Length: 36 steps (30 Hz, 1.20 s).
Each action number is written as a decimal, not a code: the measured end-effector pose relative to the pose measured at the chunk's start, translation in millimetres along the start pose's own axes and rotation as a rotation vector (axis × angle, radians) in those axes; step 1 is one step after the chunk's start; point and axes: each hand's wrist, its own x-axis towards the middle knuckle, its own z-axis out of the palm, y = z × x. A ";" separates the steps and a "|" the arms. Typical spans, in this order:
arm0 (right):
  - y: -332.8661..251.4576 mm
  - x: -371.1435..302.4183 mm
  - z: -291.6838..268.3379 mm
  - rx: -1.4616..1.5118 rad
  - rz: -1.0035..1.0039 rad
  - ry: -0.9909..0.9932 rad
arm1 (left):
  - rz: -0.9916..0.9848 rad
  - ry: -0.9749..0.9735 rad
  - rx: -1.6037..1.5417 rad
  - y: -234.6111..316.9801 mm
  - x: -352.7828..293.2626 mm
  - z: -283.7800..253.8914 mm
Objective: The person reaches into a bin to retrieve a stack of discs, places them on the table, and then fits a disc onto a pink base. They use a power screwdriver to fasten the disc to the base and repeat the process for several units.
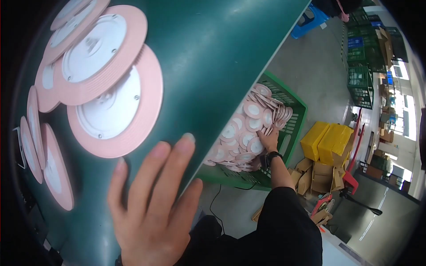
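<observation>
My left hand (153, 204) lies over the green tabletop (199, 57) with its fingers spread and nothing in them. Just beyond its fingertips, a round pink disc with a white centre (111, 111) rests on the table, partly under other discs of the same kind. To my right, below the table edge, stands a green plastic crate (299, 133) filled with many such pink discs (254, 111). My right hand (269, 141) reaches down into it, its fingers closed around the edges of a few discs. Its fingertips are partly hidden among them.
Several more pink discs (57, 168) lean at the table's left side. Past the crate are yellow-wrapped boxes (326, 139), open cardboard cartons (324, 177) and a red pallet jack (350, 181). A blue stool (310, 22) and stacked green crates (360, 80) stand farther off.
</observation>
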 end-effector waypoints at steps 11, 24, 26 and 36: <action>-44.0 -17.3 -28.9 -0.122 0.216 -0.021 | -0.289 -0.190 -0.112 21.7 18.8 -26.4; 5.4 61.5 22.7 -0.392 0.397 -0.652 | -0.128 -0.017 -0.184 3.4 -1.5 -6.5; 62.0 92.2 22.5 -0.563 0.089 -0.884 | -0.071 0.004 -0.254 2.7 -1.1 -9.6; 62.1 57.5 6.9 -0.878 -0.413 -0.992 | -0.048 -0.010 -0.207 -0.5 0.7 -4.9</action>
